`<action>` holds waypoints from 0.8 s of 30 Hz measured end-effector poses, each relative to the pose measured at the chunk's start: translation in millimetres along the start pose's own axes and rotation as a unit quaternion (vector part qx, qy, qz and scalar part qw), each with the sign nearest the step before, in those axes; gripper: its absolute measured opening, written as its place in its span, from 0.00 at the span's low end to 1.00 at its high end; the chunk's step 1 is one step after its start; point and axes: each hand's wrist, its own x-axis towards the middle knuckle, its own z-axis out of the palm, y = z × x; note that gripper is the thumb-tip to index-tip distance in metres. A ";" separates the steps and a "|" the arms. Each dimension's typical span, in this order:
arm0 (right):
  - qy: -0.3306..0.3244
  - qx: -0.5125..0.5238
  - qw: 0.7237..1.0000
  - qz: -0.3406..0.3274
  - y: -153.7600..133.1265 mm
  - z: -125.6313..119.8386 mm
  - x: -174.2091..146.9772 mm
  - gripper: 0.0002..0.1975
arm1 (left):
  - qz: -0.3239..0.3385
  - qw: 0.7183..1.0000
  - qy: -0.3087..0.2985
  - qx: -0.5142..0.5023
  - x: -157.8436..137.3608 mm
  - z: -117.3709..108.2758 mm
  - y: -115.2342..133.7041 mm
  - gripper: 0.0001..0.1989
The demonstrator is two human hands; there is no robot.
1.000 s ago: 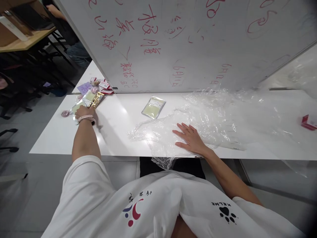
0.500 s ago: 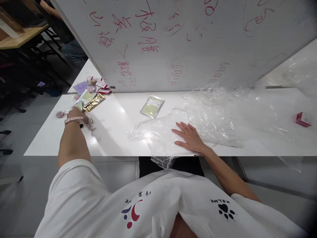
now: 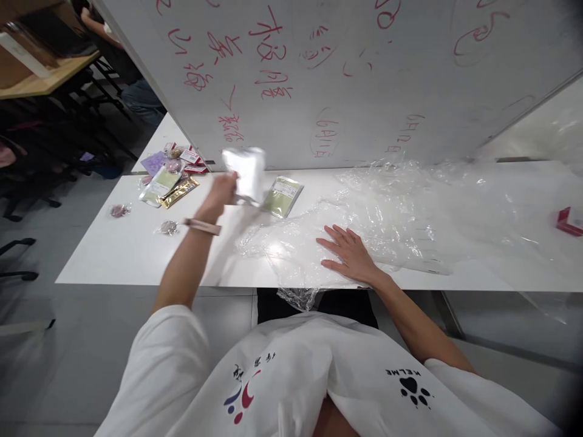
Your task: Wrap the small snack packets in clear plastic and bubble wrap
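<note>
My left hand (image 3: 221,195) pinches a silver foil packet (image 3: 246,172) by its edge, lifted above the table and slightly blurred. Just right of it, a green and silver packet (image 3: 283,196) lies flat on the white table. My right hand (image 3: 350,253) rests palm down, fingers spread, on a crumpled sheet of clear plastic film (image 3: 300,243). At the left lies a pile with another green packet (image 3: 160,184), a gold sachet (image 3: 180,192) and a purple packet (image 3: 153,162).
A whiteboard (image 3: 346,79) with red writing stands along the table's back edge. Two small wrapped items (image 3: 169,227) lie apart from the pile. More film covers the right side, beside a red and white box (image 3: 569,221). A seated person (image 3: 136,91) is at the far left.
My left hand has come away from the pile at the left, moving right and up with a packet in it. My right hand has stayed on the film.
</note>
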 end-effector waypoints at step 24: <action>0.018 0.087 0.996 0.004 7.4 3.4 3.9 0.42 | 0.091 0.887 -0.452 0.001 -116.9 75.0 74.1 0.13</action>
